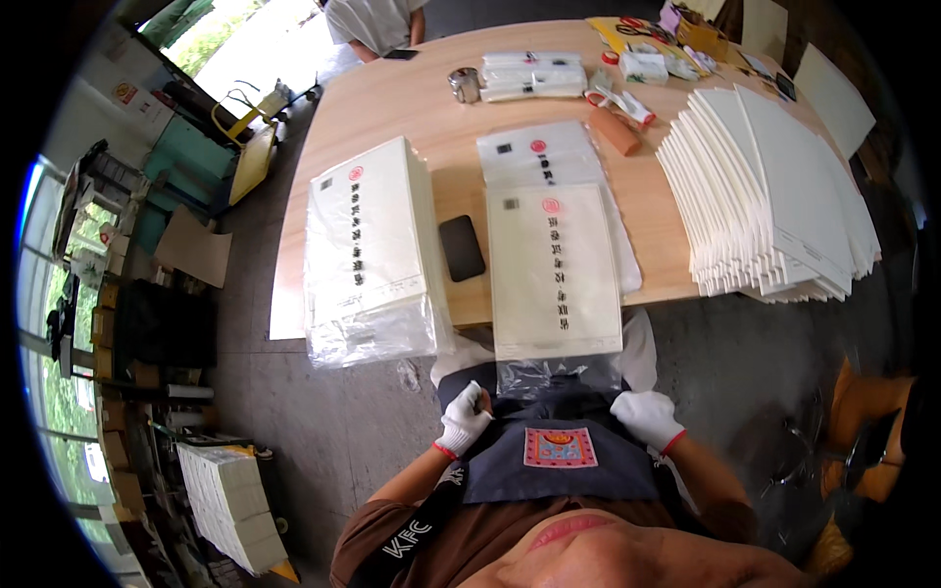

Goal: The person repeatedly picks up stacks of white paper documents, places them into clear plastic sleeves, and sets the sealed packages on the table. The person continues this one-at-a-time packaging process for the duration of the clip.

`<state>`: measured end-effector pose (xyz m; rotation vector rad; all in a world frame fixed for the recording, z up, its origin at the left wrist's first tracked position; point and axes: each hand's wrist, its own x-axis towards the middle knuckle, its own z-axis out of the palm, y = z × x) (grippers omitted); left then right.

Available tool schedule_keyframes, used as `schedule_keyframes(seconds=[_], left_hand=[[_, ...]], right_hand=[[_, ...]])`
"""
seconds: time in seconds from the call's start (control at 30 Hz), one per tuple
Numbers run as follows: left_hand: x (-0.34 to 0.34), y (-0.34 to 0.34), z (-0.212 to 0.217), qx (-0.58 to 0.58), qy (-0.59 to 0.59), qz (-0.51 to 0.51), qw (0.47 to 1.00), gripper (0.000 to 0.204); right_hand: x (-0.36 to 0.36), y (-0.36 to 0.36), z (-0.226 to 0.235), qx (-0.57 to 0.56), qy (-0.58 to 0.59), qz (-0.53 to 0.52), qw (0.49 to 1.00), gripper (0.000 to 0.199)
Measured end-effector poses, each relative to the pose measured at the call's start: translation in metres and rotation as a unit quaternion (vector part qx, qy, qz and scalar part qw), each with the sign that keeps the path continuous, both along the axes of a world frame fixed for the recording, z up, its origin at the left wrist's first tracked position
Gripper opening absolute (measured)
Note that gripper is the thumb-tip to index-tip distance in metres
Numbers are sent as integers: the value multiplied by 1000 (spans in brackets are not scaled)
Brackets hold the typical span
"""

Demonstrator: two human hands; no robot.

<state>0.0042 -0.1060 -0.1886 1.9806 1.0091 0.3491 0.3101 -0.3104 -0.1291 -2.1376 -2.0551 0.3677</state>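
Observation:
My left hand [464, 421], in a white glove, is closed with its fingertips bare, at the left edge of my dark apron [529, 480]. My right hand [647, 418], gloved in white too, is curled at the apron's other edge. What either holds, if anything, is hidden. Just beyond them a printed paper envelope [557, 274] lies in a clear plastic bag [559, 375] whose end hangs over the table edge. Under its far end lies another bagged envelope [578, 157]. Left of these is a thick stack of bagged envelopes [365, 235], with a black phone-like slab [462, 248] between.
A fanned stack of pale envelopes [765, 196] covers the right of the wooden table [392, 108]. Farther back are folded plastic bags [532, 75], a metal cup [464, 85], a brown block [615, 131] and a tape dispenser [623, 104]. Another person [377, 24] is at the far edge.

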Motion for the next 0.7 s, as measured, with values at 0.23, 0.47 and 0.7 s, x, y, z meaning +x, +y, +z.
schedule_keyframes(seconds=[0.23, 0.47, 0.7], left_hand=[[65, 59, -31, -78, 113, -53, 989, 34], [64, 68, 165, 264, -109, -101, 953, 14], [-41, 157, 178, 203, -448, 208, 846, 19]], right_hand=[[46, 69, -113, 21, 448, -415, 792, 48], [-41, 155, -65, -47, 841, -241, 482, 37], [-67, 323, 29, -61, 646, -70, 758, 48]])
